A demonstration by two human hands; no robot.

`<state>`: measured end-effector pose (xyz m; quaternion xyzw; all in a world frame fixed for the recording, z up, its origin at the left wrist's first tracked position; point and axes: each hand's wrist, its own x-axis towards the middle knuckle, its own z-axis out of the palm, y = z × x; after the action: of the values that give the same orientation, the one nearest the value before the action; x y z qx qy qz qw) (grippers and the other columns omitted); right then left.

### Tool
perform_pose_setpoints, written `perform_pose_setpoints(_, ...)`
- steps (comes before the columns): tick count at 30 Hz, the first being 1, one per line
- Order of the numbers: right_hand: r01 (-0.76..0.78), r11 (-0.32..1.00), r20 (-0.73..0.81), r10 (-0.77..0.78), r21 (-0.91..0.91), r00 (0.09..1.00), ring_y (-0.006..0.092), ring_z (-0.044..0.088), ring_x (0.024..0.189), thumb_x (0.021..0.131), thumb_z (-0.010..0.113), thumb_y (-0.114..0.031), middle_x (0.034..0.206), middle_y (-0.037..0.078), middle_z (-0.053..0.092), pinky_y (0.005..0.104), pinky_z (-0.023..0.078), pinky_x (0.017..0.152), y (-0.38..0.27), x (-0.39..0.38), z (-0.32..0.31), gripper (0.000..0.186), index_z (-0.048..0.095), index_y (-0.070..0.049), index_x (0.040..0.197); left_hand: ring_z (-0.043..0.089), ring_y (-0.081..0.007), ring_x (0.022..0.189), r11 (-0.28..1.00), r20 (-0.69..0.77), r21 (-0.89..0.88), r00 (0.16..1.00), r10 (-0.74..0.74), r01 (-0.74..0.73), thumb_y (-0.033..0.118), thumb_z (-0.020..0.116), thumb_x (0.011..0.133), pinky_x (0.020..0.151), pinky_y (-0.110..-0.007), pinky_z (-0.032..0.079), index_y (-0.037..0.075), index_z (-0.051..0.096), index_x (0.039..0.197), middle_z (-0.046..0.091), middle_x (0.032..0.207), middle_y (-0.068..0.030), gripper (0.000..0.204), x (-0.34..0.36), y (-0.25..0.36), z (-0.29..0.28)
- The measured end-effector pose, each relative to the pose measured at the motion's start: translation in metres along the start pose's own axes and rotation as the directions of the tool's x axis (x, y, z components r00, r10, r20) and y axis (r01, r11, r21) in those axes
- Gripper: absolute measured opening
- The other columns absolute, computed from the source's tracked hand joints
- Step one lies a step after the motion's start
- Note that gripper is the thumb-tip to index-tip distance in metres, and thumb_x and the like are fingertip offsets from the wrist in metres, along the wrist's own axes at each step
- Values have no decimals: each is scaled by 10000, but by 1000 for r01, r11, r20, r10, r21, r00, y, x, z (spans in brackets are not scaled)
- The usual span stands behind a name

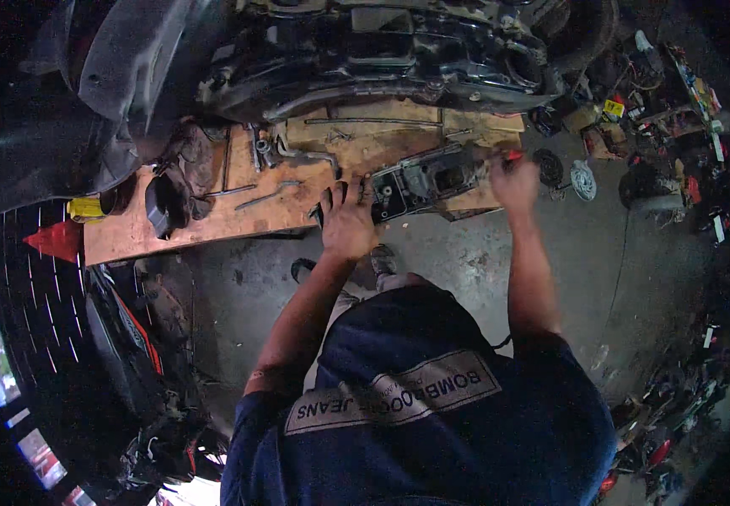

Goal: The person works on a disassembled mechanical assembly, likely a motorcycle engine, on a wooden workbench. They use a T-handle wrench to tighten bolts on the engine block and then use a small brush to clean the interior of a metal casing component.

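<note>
A wooden surface runs across the upper middle of the view, above a grey concrete floor. Dark machine bodywork rises beyond its far edge. On the wood lie a long thin rod, a bent metal tool and, toward the left, a black curved part. A red pointed object and a yellow item are at the left end. On the floor to the right, a pale coil lies just beside a dark coil; cluttered parts fill the dim right side of the room.

The long dark metal part lies slantwise on the surface, between the hands. The left grip rests over its left end, fingers slightly spread. The right grip, blurred, is near its right end, fingers curled beside something red. In this dim view I cannot tell whether either is closed around anything.
</note>
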<state>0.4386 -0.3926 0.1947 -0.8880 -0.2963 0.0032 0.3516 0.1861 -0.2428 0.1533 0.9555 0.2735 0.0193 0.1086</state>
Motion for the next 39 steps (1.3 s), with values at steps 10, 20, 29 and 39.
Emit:
perform_pose_setpoints(10, -6, 922, 125, -46, 388, 991, 159, 630, 786, 783, 679, -105, 820, 84, 685, 358, 499, 689, 18, -14, 38, 186, 658, -5, 938, 352, -389, 1291, 999, -3, 50, 1000, -4, 4, 429, 735, 695, 1079, -568, 243, 42, 295, 1468, 344, 1450, -166, 971, -3, 3, 7)
perform_pose_setpoints(20, -125, 936, -38, 146, 328, 989, 312, 674, 767, 805, 680, -224, 838, 175, 695, 396, 495, 710, 62, 5, 24, 248, 677, -1, 915, 365, -405, 1264, 1000, 12, 22, 1000, 7, -8, 335, 740, 648, 1066, -590, 244, 38, 345, 1445, 351, 1433, -180, 937, -4, 2, 6)
perform_pose_setpoints(29, -127, 831, -55, 186, 541, 981, 147, 558, 675, 858, 620, -103, 779, 54, 611, 322, 453, 609, 62, -4, 17, 114, 606, 9, 874, 375, -380, 1260, 999, -61, 32, 997, 44, -43, 439, 758, 652, 1047, -557, 270, 20, 394, 1409, 410, 1377, -166, 939, 1, -5, 12)
perform_pose_setpoints(39, 54, 771, -204, 100, 635, 974, 217, 618, 741, 812, 639, -123, 824, 137, 666, 374, 485, 714, 87, -25, 40, 176, 631, 35, 890, 386, -374, 1292, 997, 73, 57, 996, 50, -54, 493, 767, 662, 1069, -518, 269, 41, 364, 1434, 384, 1442, -146, 981, 8, -4, -1)
